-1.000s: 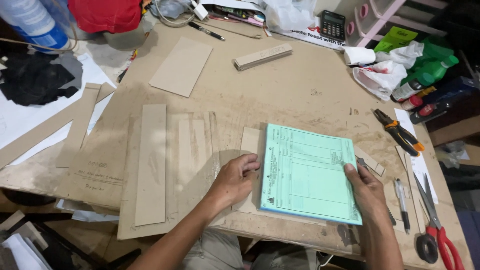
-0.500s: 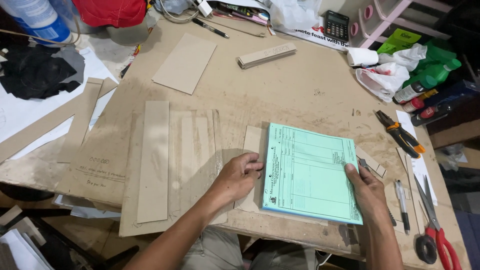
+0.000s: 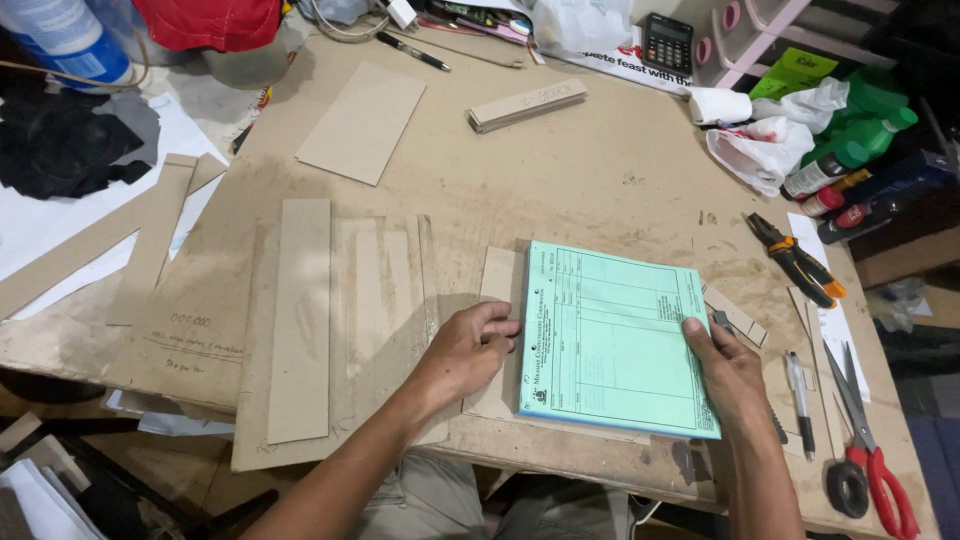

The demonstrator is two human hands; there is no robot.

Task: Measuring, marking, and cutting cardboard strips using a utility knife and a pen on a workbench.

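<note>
- On the far left of the worktop (image 3: 620, 170), a long cardboard strip (image 3: 299, 318) lies flat on a wider cardboard sheet (image 3: 375, 300); neither has shifted over the last second.
- The left hand (image 3: 465, 350) rests where it was a second ago, palm down on the small cardboard piece (image 3: 497, 290) that sticks out from under the pad. Its fingertips touch the pad's left edge; the grip is a flat, loosely curled press and pinches nothing.
- The pale green pad of printed forms (image 3: 610, 335) sits at the front edge of the worktop, between the two hands, on top of that cardboard. It has hardly moved, so the squaring of pad against board looks held rather than finished.
- The right hand (image 3: 728, 375) stays on the pad's right edge, fingers spread flat and pressing, closed on nothing.
- Further right, untouched: pliers (image 3: 795, 262) with orange handles, a pen (image 3: 797, 385), and red-handled scissors (image 3: 870, 455).
</note>
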